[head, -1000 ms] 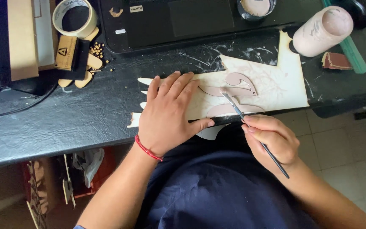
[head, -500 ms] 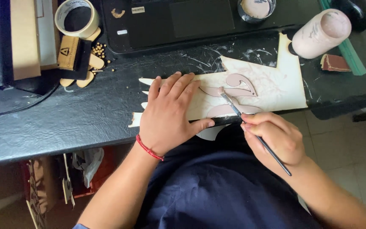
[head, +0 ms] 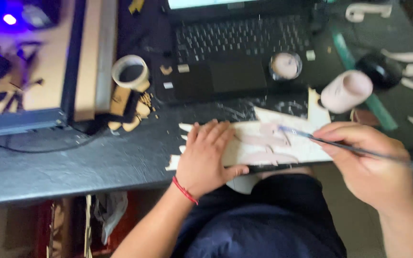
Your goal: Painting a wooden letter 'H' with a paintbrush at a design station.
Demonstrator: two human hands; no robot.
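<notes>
Fingers (head: pixel 216 136) of the left hand (head: pixel 205 160) lie spread flat, pinning a pale, thin wooden cutout (head: pixel 273 143) at the dark worktop's (head: pixel 96 162) near edge. Right hand (head: pixel 371 165) fingers pinch a slim brush (head: pixel 331 142), its tip pointing left over the cutout's pink-painted shapes. The cutout's long axis runs left-right between both hands. A laptop (head: pixel 235 52) sits beyond.

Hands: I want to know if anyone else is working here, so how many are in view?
2. The left hand lies flat on the pale cut-out sheet at the desk edge; the right hand holds a thin brush over the sheet's right part.
</notes>
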